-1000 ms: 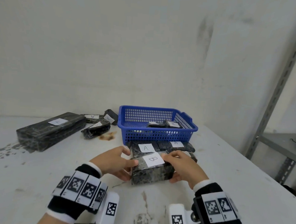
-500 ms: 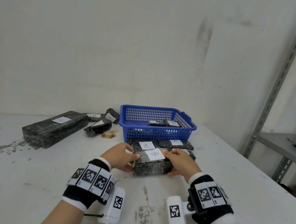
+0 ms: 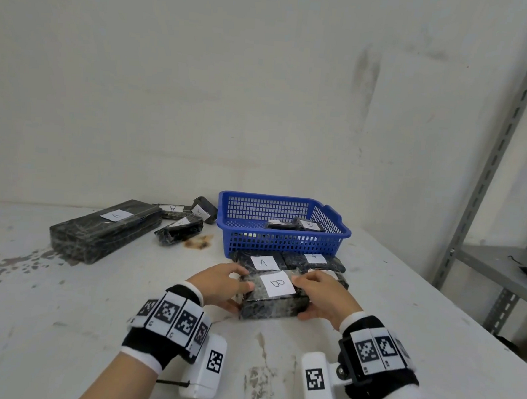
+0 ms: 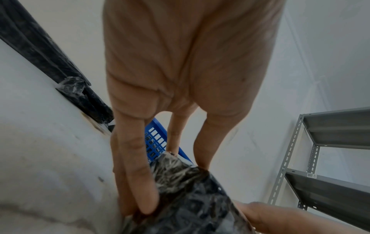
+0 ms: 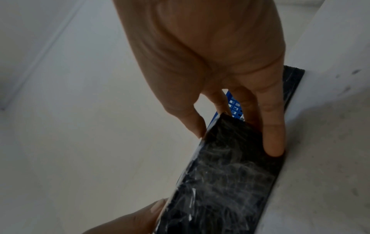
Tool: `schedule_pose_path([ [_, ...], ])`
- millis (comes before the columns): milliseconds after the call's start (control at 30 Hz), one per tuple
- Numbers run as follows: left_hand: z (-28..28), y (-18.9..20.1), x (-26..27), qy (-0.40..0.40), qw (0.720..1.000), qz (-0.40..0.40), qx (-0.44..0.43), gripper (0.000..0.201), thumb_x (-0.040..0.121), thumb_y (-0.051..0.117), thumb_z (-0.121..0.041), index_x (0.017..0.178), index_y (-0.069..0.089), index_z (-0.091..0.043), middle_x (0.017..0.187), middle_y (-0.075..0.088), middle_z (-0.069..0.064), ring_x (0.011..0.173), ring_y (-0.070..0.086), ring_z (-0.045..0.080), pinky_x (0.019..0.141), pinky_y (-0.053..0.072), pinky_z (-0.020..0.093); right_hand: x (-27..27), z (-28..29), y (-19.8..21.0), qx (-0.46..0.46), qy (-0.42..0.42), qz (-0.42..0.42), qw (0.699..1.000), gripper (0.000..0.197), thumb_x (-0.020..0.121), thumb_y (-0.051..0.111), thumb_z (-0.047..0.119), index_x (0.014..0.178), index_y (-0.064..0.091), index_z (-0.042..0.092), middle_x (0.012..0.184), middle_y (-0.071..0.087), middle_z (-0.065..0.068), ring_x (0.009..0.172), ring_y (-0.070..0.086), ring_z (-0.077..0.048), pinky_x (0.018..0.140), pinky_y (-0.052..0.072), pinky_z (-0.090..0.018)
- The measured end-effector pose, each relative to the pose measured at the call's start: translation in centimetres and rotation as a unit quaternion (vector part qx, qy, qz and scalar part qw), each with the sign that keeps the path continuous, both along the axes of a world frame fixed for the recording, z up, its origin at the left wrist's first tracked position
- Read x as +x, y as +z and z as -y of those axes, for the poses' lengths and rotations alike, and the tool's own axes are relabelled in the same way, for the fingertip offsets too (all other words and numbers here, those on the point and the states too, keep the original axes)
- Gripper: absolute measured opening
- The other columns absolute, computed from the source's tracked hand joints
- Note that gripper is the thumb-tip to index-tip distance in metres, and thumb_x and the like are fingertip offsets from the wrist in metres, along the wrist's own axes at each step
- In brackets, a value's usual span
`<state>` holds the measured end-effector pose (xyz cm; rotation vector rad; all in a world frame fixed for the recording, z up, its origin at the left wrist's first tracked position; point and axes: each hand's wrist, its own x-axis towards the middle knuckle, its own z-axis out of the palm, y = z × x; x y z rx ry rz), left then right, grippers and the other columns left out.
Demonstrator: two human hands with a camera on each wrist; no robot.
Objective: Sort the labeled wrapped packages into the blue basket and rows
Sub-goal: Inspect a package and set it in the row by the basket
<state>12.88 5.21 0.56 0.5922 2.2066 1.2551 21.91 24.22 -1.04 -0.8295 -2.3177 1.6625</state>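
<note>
A black wrapped package labeled B (image 3: pixel 274 296) lies on the white table (image 3: pixel 64 310), just in front of two packages labeled A (image 3: pixel 263 262) (image 3: pixel 314 258). My left hand (image 3: pixel 238 285) grips its left end and my right hand (image 3: pixel 306 291) grips its right end, thumbs on the near side and fingers over the top. The left wrist view shows my fingers (image 4: pixel 140 182) against the package (image 4: pixel 190 197). In the right wrist view a finger (image 5: pixel 272 134) presses the package (image 5: pixel 224 174). The blue basket (image 3: pixel 331 234) stands behind, holding small packages (image 3: pixel 308 224).
A long black package (image 3: pixel 106 229) lies at the back left, with several smaller labeled packages (image 3: pixel 178 229) between it and the basket. Another package (image 3: pixel 340 279) is partly hidden behind my right hand. A grey metal shelf (image 3: pixel 499 263) stands beyond the table's right edge.
Both hands keep their hold on the ends of the B package. It has shifted only slightly and sits in front of the A packages.
</note>
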Motion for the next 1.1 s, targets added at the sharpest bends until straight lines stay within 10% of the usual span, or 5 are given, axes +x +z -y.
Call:
schedule_pose_path([
  [167,0.8,0.1,0.1,0.001,1.000,0.020,-0.013,0.028,0.090,0.065,-0.034,0.098,0.052,-0.011,0.098,0.065,0.010,0.057,0.068,0.017,0.060,0.058,0.023,-0.2,0.8,0.3,-0.006,0.025,-0.041,0.999,0.022,0.099,0.061,0.022,0.112,0.063,0.004,0.106,0.063,-0.009,0.089,0.063,-0.021,0.062,0.060,-0.030],
  [400,5.3,1.7,-1.9,0.057,0.995,0.058,0.064,0.022,0.098,0.054,-0.015,0.119,0.055,-0.007,0.096,0.064,0.021,0.065,0.067,0.027,0.052,0.058,0.026,-1.1,1.3,1.0,0.021,0.019,-0.113,0.993,0.023,0.101,0.057,0.029,0.113,0.064,0.011,0.103,0.066,-0.006,0.083,0.062,-0.018,0.077,0.059,-0.031],
  [867,2.2,-1.7,-4.5,0.159,0.984,0.030,0.070,0.045,0.100,0.049,-0.015,0.143,0.037,-0.007,0.137,0.051,0.022,0.111,0.061,0.038,0.075,0.060,0.040,-3.5,3.0,1.1,0.203,0.118,0.041,0.971,0.052,0.102,0.053,0.037,0.149,0.044,0.017,0.153,0.045,-0.005,0.139,0.044,-0.024,0.111,0.036,-0.035],
  [1000,1.4,-1.7,-4.3,0.157,0.981,0.083,0.080,0.042,0.101,0.049,-0.021,0.140,0.037,-0.012,0.142,0.045,0.022,0.085,0.069,0.037,0.058,0.061,0.038,-3.7,3.0,1.0,0.208,0.131,0.051,0.968,0.055,0.101,0.055,0.037,0.151,0.040,0.019,0.156,0.041,-0.005,0.140,0.043,-0.025,0.114,0.040,-0.040],
  [1100,1.8,-1.4,-4.6,0.141,0.988,0.055,0.025,0.045,0.102,0.046,-0.030,0.143,0.034,-0.017,0.139,0.048,0.022,0.066,0.068,0.026,0.070,0.059,0.038,-3.7,3.0,1.2,0.225,0.147,0.066,0.961,0.059,0.101,0.055,0.037,0.154,0.035,0.022,0.159,0.037,-0.004,0.143,0.039,-0.025,0.116,0.036,-0.039],
])
